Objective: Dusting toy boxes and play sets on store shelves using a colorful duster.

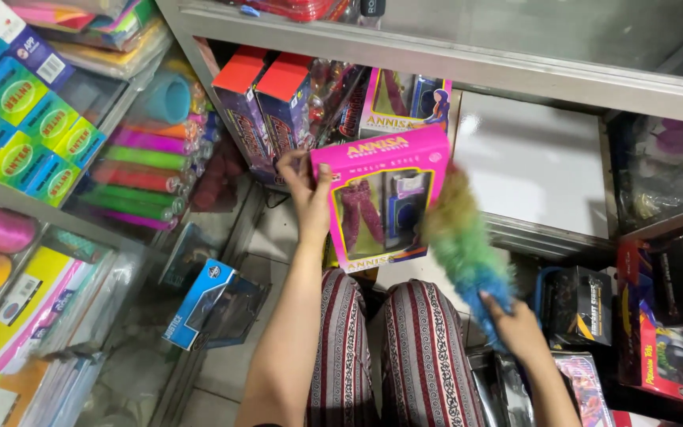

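Pink doll box (381,198) is held up in front of a glass shelf (436,55), just under its metal edge. It has a see-through window, and small clothes show inside. The left hand (306,186) holds the box by its left side, with the thumb on the front and the fingers curled behind, so the grip is pinching the box. Another box of the same kind (405,99) stands right behind the pink doll box, deeper on the shelf. Two blue boxes with red tops (266,111) stand to the left of the pink doll box, close to the left hand.

To the right of the pink doll box is a fluffy rainbow duster (464,245). Its soft end touches the right edge of the box and looks blurry. The right hand (515,324) is wrapped tight around the blue end of the duster, lower down and to the right of the box.

Below the pink doll box are the person's knees in striped trousers (420,340). Far to the left of the box lie bright rolls (140,166) in pink, green and orange.
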